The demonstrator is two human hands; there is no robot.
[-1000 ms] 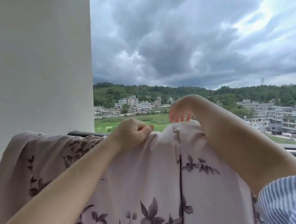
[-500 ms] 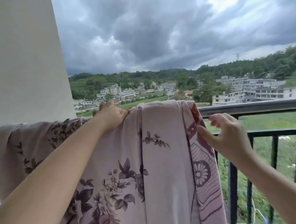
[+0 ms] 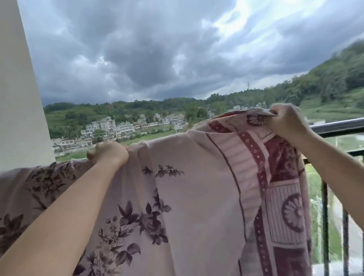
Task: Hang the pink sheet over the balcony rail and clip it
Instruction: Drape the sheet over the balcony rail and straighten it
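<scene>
A white wall fills the left edge of the balcony, where a person stands hanging laundry under heavy grey clouds. A pink sheet printed with dark purple flowers lies draped over the balcony rail, its near side falling toward the camera and covering the rail from the wall to past the middle of the view. The left hand sits on the top fold of the sheet where it crosses the rail, fingers curled tightly into the cloth in a fist-like grip, bare forearm stretching back to the lower left. Beyond the rail, pale low-rise buildings cluster at the foot of wooded hills. Further right, the sheet's border of dark red bands and wheel-like motifs rises above rail height, lifted by the right hand, whose fingers are bent around the bunched upper edge and pinch it firmly. To the right of that hand the grey metal top bar of the rail runs bare, with black upright bars below it and green ground visible between them.
</scene>
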